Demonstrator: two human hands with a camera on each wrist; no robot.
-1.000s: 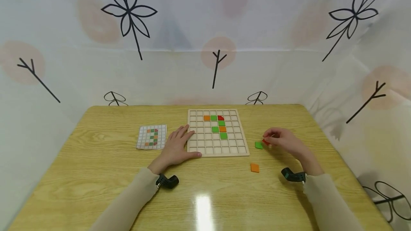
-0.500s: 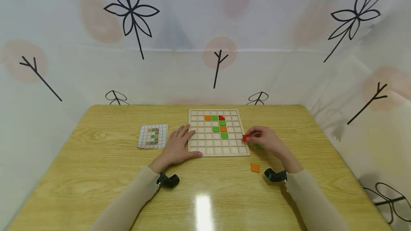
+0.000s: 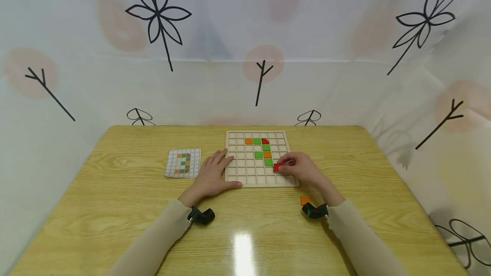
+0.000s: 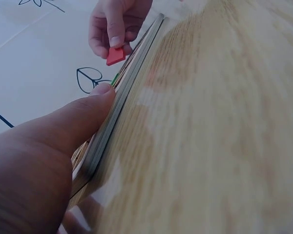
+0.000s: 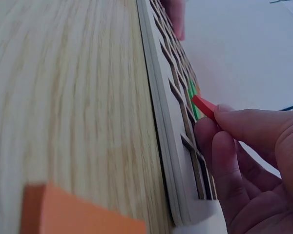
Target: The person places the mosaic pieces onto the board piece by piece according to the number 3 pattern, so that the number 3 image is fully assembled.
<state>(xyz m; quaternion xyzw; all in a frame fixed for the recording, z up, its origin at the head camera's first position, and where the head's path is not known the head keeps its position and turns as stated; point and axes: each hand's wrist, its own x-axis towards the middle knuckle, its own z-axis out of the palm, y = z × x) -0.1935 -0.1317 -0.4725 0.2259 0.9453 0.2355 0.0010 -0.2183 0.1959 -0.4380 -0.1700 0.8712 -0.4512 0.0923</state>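
Note:
A pale wooden grid board (image 3: 245,173) lies on the table with several orange, green and red tiles set in its cells. Between thumb and fingers, my right hand (image 3: 303,168) pinches a red tile (image 3: 276,168) above the board's right part, just right of the lowest green tile (image 3: 268,162). The same red tile (image 4: 115,56) shows raised over the board in the left wrist view. My left hand (image 3: 210,176) rests with spread fingers on the board's left edge, its thumb (image 4: 100,92) on the near corner.
A paper card (image 3: 183,163) printed with a coloured grid pattern lies left of the board. An orange tile (image 3: 304,199) lies on the table, partly behind the right wrist camera (image 3: 315,211). A patterned cloth (image 3: 215,93) hangs behind the table.
My right hand has carried the red tile leftward from the table beside the board to over its right cells. It now hides the loose green tile. My left hand has stayed put.

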